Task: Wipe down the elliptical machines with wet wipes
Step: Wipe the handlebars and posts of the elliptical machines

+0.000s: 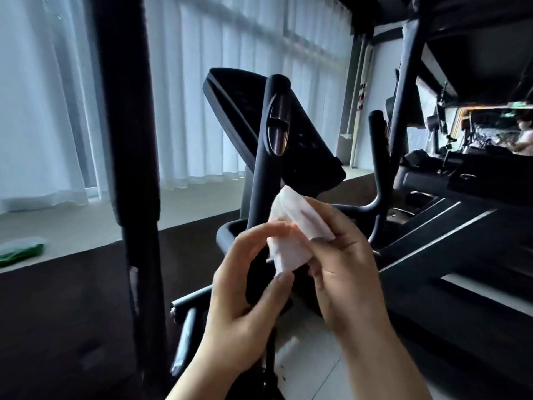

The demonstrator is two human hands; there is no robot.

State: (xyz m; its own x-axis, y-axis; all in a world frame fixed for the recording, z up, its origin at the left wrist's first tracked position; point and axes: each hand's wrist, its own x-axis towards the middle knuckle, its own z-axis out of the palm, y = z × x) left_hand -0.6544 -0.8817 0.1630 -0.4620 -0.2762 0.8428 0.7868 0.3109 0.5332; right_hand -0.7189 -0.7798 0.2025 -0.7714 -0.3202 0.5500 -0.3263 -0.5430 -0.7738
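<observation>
A white wet wipe is held folded between both hands at the centre of the view. My left hand pinches its lower edge between thumb and fingers. My right hand grips its upper right part, with the wipe draped over the fingertips. Just behind the hands stands the black elliptical machine: a handlebar with a silver sensor, the tilted console and a curved lower handle. A thick black upright bar of the machine rises close on the left.
A green wipes pack lies on the pale floor at the far left. White curtains cover the windows behind. A treadmill and other dark gym equipment fill the right side. A person is far off at the right edge.
</observation>
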